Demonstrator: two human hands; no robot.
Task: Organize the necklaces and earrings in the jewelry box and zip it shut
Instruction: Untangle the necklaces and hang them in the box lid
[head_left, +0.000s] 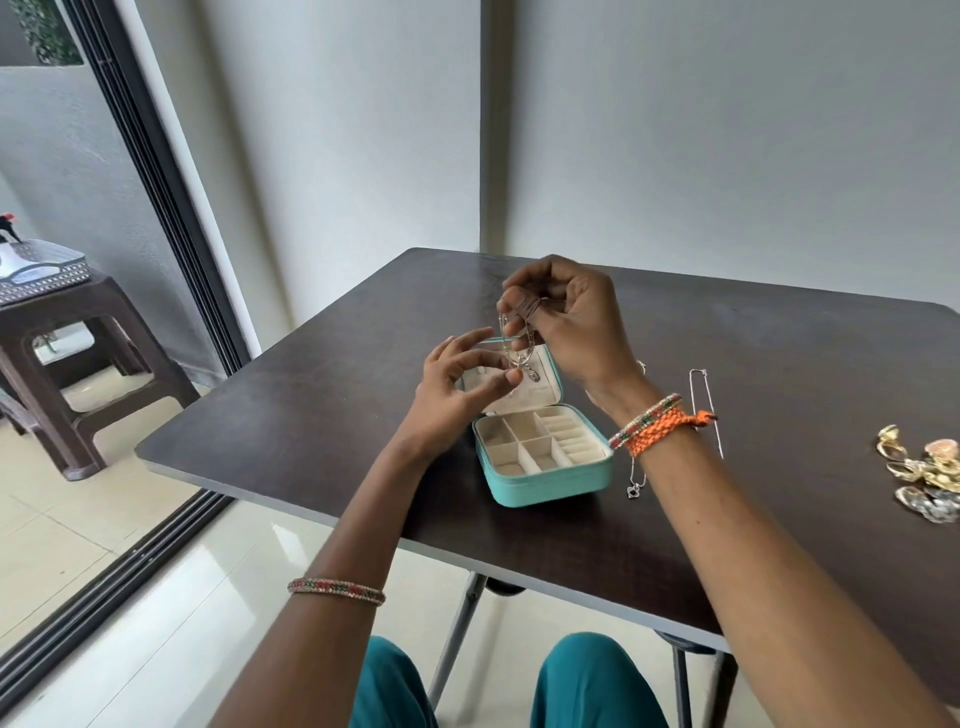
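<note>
Gold earrings (922, 475) lie at three o'clock of the open teal jewelry box (545, 452), above whose lid both hands, right hand (563, 319) and left hand (457, 389), pinch a vertically hanging necklace (519, 348).

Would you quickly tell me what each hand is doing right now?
Left hand: pinches the lower end of the necklace.
Right hand: grips the necklace's upper end.

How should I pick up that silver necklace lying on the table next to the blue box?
Pinch the silver necklace from above, at the top bend of its loop, away from the jewelry box. The thin chain lies flat on the table, so only fingertips can catch it, and lifting by the bend should let the pendant hang down without tangling.
</note>
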